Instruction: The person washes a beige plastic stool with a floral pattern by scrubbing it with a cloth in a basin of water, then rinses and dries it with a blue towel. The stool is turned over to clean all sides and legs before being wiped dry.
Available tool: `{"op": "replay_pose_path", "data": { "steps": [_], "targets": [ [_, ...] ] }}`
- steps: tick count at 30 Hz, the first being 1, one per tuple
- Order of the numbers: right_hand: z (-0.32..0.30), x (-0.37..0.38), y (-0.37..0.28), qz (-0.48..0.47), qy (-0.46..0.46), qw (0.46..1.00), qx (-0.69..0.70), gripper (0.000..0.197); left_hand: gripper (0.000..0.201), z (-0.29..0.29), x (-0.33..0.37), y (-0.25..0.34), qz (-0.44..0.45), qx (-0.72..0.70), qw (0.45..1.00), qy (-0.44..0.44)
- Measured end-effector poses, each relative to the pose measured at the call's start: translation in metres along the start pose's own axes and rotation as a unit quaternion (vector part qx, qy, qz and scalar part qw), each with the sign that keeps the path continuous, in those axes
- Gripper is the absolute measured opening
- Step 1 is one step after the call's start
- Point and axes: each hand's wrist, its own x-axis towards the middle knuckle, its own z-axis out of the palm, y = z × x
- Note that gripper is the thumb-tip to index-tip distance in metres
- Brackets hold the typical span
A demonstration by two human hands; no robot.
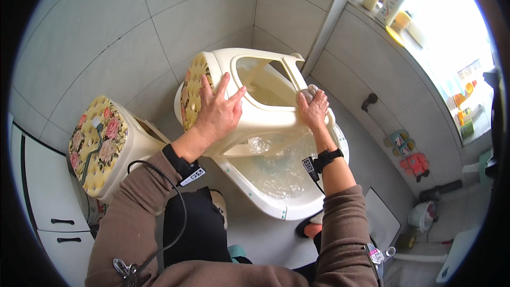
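Note:
A cream plastic stool [265,118] lies tipped on its side across a white tub [289,212]. Its flowered, padded seat faces left, and a large opening shows in its upper side. My left hand [217,112] rests flat on the stool near the seat, fingers spread. At the stool's right end, my right hand [315,110] has its fingers curled over a wadded grey cloth [308,92], pressed to a leg beside the opening. Rippling water [276,178] with whitish suds fills the tub beneath the stool.
A matching flowered stool [118,127] stands upright at the left, near white cabinets [56,202]. Pump bottles [392,4] line the window ledge at the upper right. Slippers [414,165] hang on the right wall. Tiled walls close in behind the tub.

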Motion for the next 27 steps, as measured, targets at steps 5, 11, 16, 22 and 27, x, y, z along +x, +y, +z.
{"op": "replay_pose_path", "data": {
  "steps": [5,11,16,22,27],
  "targets": [
    [0.063,0.080,0.001,-0.059,-0.097,0.994,-0.005,0.055,0.039,-0.005,0.004,-0.004,-0.016,-0.009,0.999,-0.027],
    [0.105,0.161,-0.022,0.025,-0.253,0.966,-0.047,0.076,0.038,-0.006,0.003,-0.004,-0.043,-0.042,0.998,-0.003],
    [0.077,0.148,0.001,0.032,-0.310,0.950,0.032,0.072,0.040,-0.005,-0.002,0.001,-0.052,-0.083,0.995,0.025],
    [0.029,0.070,0.028,0.101,-0.209,0.964,0.132,0.059,0.069,-0.009,-0.007,0.006,-0.052,-0.088,0.994,0.023],
    [0.001,0.021,0.025,0.207,-0.071,0.907,0.359,0.044,0.077,-0.023,0.005,-0.017,0.010,-0.145,0.989,0.008]
  ]
}}
